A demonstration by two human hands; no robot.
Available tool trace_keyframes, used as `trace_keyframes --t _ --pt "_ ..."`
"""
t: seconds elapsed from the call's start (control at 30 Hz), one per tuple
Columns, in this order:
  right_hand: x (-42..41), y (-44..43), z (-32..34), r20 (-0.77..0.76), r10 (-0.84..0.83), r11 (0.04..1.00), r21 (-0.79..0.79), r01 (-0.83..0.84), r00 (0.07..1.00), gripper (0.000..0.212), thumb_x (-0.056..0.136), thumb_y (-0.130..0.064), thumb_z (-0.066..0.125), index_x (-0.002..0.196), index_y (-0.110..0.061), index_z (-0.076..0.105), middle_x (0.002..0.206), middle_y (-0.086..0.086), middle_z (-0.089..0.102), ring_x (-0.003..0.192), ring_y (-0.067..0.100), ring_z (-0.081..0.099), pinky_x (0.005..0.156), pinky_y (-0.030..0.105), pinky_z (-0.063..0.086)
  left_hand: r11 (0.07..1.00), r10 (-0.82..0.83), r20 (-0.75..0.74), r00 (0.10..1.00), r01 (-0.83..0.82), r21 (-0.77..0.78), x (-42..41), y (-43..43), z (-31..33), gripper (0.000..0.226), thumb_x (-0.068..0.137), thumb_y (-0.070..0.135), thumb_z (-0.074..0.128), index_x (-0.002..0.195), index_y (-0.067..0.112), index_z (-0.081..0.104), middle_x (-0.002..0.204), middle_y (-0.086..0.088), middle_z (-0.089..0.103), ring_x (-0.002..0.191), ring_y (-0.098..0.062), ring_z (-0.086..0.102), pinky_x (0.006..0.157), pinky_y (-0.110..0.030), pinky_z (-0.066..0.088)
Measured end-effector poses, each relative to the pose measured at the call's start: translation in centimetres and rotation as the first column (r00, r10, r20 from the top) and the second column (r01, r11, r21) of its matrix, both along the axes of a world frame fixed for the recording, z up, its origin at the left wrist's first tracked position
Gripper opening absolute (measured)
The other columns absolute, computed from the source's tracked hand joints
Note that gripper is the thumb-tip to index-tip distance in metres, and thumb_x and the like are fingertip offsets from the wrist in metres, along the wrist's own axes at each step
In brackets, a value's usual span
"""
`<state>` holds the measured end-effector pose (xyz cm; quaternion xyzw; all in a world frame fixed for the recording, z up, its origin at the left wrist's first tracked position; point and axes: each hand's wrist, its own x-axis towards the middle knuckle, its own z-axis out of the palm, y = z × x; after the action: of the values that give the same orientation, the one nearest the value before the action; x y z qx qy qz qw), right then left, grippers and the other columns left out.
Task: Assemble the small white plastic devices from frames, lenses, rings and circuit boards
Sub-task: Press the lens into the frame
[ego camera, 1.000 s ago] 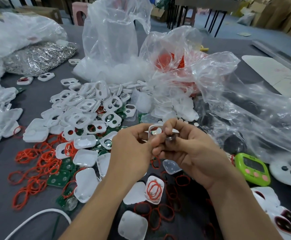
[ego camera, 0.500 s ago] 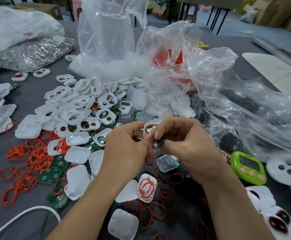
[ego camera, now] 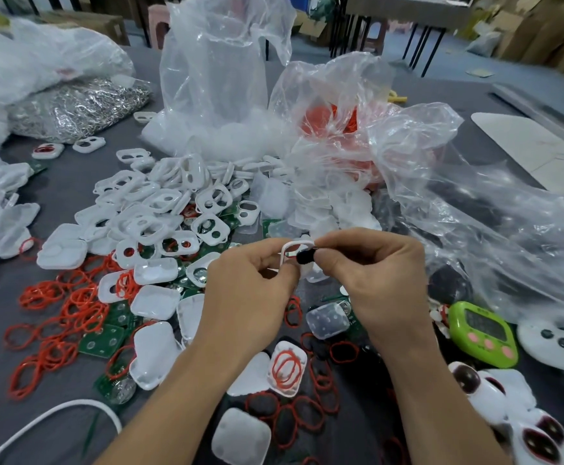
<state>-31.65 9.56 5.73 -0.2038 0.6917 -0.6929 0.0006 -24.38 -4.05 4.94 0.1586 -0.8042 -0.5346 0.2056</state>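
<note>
Left hand (ego camera: 250, 286) pinches the white frame (ego camera: 294, 246), spare frames (ego camera: 146, 223) at ten o'clock; right hand (ego camera: 374, 280) pinches a dark part (ego camera: 305, 257) (a lens, probably). Best seat it squarely and press evenly!

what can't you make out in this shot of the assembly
Head view only:
- white frame: mostly hidden by the left hand and right hand.
- small dark part pinched by the right hand: too small to identify.
- green timer: display blurred, unreadable.
- white cable: cut off by the bottom edge.
</note>
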Motion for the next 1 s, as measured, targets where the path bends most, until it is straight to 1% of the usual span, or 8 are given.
trace_keyframes --t 0.1,0.13,0.2,0.3,0.43,0.53,0.87,1.0 --pt "-0.1 0.34 0.22 0.082 0.222 0.964 -0.168 -0.207 0.972 0.02 0.07 -0.001 0.085 0.078 -0.019 0.083 0.076 0.006 0.078 0.065 0.015 0.072 0.064 0.023 0.057 1.0 0.019 -0.009 1.0 -0.019 -0.004 -0.08 -0.14 -0.17 0.031 0.092 0.023 0.074 0.092 0.054 0.075 0.071 0.023 0.073 0.059 -0.009 0.068 0.056 -0.032 0.054" --pt "-0.09 0.54 0.26 0.136 0.364 0.905 -0.284 -0.316 0.921 0.017 0.068 -0.006 0.088 0.079 -0.018 0.083 0.077 0.006 0.078 0.065 0.014 0.071 0.064 0.022 0.057 1.0 0.021 -0.016 1.0 -0.021 -0.001 -0.08 -0.19 -0.26 0.027 0.092 0.025 0.074 0.09 0.052 0.076 0.071 0.024 0.073 0.059 -0.006 0.068 0.054 -0.028 0.052" --pt "0.01 0.83 0.28 0.201 0.621 0.715 -0.541 -0.442 0.758 0.014 0.071 -0.015 0.089 0.082 -0.016 0.081 0.08 0.004 0.077 0.066 0.009 0.069 0.064 0.017 0.055 1.0 0.022 -0.035 0.999 -0.022 -0.019 -0.06 -0.13 -0.37 0.018 0.092 0.031 0.073 0.088 0.048 0.078 0.068 0.025 0.071 0.052 0.001 0.06 0.047 -0.014 0.042" --pt "0.03 0.88 0.06 0.186 0.808 0.484 -0.751 -0.449 0.56 0.008 0.083 -0.01 0.08 0.09 -0.014 0.08 0.087 0.003 0.076 0.072 0.007 0.07 0.067 0.015 0.055 0.998 0.026 -0.051 0.998 -0.029 -0.048 -0.04 0.07 -0.33 0.015 0.093 0.038 0.073 0.084 0.05 0.076 0.064 0.027 0.069 0.049 0.005 0.055 0.048 -0.008 0.037" --pt "0.04 0.65 0.08 0.175 0.875 0.346 -0.878 -0.33 0.45 0.012 0.09 0.007 0.066 0.097 0.002 0.074 0.094 0.018 0.074 0.079 0.021 0.073 0.073 0.024 0.059 0.998 0.018 -0.055 0.998 -0.021 -0.066 -0.02 0.17 -0.3 0.018 0.092 0.045 0.073 0.078 0.056 0.07 0.065 0.028 0.069 0.055 0.0 0.061 0.051 -0.012 0.044" --pt "-0.04 0.77 -0.03 0.18 0.874 0.353 -0.873 -0.335 0.452 0.011 0.09 0.006 0.066 0.097 0.0 0.074 0.094 0.016 0.074 0.079 0.021 0.073 0.074 0.025 0.06 0.996 0.01 -0.054 0.998 -0.015 -0.083 0.04 0.2 -0.26 0.018 0.092 0.045 0.073 0.078 0.057 0.07 0.069 0.03 0.07 0.063 0.001 0.067 0.056 -0.013 0.047" --pt "-0.18 0.62 0.0 0.15 0.884 0.357 -0.828 -0.433 0.443 0.011 0.091 -0.002 0.068 0.096 -0.008 0.076 0.093 0.008 0.076 0.082 0.015 0.073 0.077 0.022 0.059 0.995 0.007 -0.073 0.997 -0.014 -0.1 0.02 0.26 -0.34 0.018 0.093 0.044 0.072 0.081 0.056 0.071 0.069 0.031 0.069 0.065 0.0 0.066 0.056 -0.01 0.045" --pt "-0.32 0.41 -0.13 0.182 0.877 0.417 -0.746 -0.519 0.444 0.008 0.09 -0.009 0.071 0.093 -0.015 0.076 0.09 0.002 0.075 0.08 0.011 0.072 0.076 0.021 0.058 0.997 0.01 -0.045 0.999 -0.014 -0.082 -0.08 0.17 -0.65 0.017 0.092 0.037 0.073 0.085 0.052 0.075 0.071 0.029 0.071 0.067 0.0 0.068 0.061 -0.016 0.05"
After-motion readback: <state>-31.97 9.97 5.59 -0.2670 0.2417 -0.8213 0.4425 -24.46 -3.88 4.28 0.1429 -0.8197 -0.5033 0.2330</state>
